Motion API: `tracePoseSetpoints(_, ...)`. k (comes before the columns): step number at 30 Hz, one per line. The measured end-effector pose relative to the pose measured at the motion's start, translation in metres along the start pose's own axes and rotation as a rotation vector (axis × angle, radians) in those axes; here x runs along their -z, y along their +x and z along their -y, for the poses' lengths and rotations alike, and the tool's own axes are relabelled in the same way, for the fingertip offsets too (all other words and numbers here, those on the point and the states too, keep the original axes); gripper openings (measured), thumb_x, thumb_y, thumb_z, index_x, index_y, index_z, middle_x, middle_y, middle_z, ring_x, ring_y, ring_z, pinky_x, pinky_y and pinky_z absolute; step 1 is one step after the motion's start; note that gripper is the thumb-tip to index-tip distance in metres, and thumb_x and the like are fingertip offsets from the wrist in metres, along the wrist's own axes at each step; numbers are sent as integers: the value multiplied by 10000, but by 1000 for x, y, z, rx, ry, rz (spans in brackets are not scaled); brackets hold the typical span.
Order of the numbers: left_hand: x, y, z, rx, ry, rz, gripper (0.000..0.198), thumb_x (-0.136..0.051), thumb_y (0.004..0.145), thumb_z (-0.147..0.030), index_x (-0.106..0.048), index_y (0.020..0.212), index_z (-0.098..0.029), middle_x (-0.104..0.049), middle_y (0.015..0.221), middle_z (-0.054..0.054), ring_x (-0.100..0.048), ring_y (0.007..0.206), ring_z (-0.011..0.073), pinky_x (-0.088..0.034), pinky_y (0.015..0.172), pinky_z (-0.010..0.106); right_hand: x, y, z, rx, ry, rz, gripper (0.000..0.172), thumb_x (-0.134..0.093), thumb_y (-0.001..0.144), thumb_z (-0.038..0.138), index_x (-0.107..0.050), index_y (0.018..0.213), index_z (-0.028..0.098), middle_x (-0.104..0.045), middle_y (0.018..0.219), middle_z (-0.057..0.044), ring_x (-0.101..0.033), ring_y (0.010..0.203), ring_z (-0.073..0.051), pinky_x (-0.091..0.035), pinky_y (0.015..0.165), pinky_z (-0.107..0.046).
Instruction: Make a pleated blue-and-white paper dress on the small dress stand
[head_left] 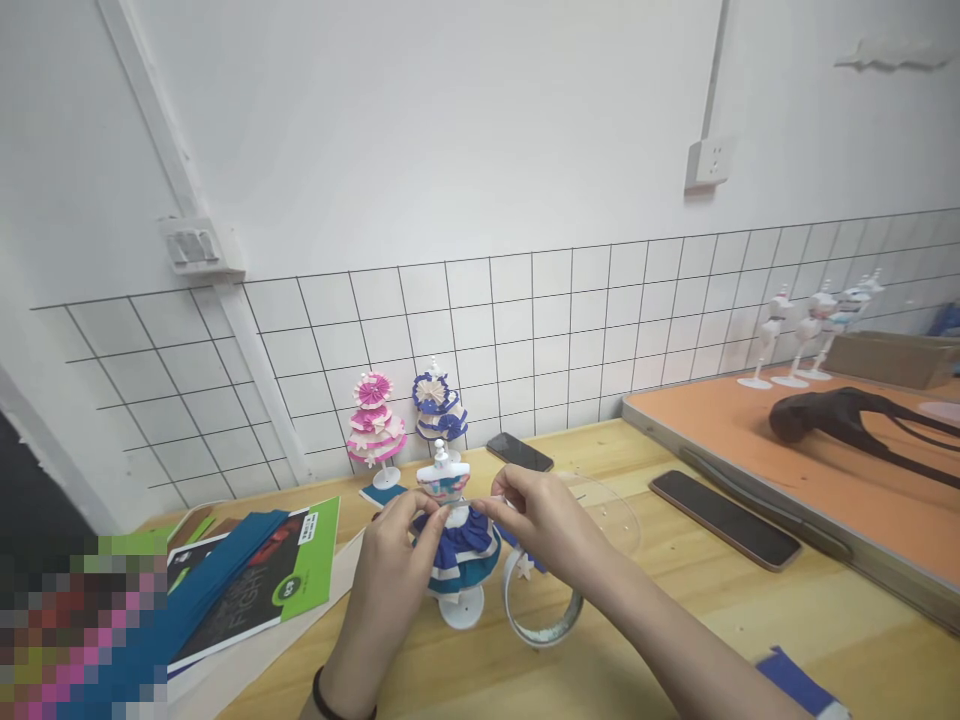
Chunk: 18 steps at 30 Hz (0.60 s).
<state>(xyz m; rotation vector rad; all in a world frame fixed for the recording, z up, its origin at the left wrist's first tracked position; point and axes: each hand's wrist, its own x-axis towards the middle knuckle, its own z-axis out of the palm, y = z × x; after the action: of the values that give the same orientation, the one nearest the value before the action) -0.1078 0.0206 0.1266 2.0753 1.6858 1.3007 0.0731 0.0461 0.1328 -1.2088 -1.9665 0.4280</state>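
A small white mannequin doll [450, 500] in a blue and white ruffled skirt stands on a round white base on the wooden table [675, 620]. My left hand [391, 565] pinches at the doll's waist from the left. My right hand [541, 522] pinches at the waist from the right. Both hands have their fingers closed on a thin strip at the waist that is too small to name. A clear plastic ring [541, 620] lies just right of the base.
Behind stand a pink paper-dress doll [375, 425] and a blue one [439, 405]. Two phones [519, 452] [724, 518] lie on the table. Booklets [247, 580] sit at left. An orange board [810, 470] at right carries a dark object [847, 420] and more dolls [802, 330].
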Motion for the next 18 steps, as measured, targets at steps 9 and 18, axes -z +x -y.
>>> tracePoseSetpoints(9,-2,-1,2,-44,48,-26,215,-471,838,-368,-542,703,-217,-653,737,9,-588,600,166,-434,536,257,0,0,-1,-12,24,16,268,-551,834,399,-485,669,199,-495,530,53,-459,495,-111,-285,461,-205)
tracePoseSetpoints(18,-1,-1,2,-115,48,-19,191,-485,835,-345,-536,707,-213,-635,751,33,-594,706,194,-438,531,253,0,1,-4,-8,58,42,282,-534,842,402,-480,658,195,-530,535,39,-476,501,-111,-286,461,-198)
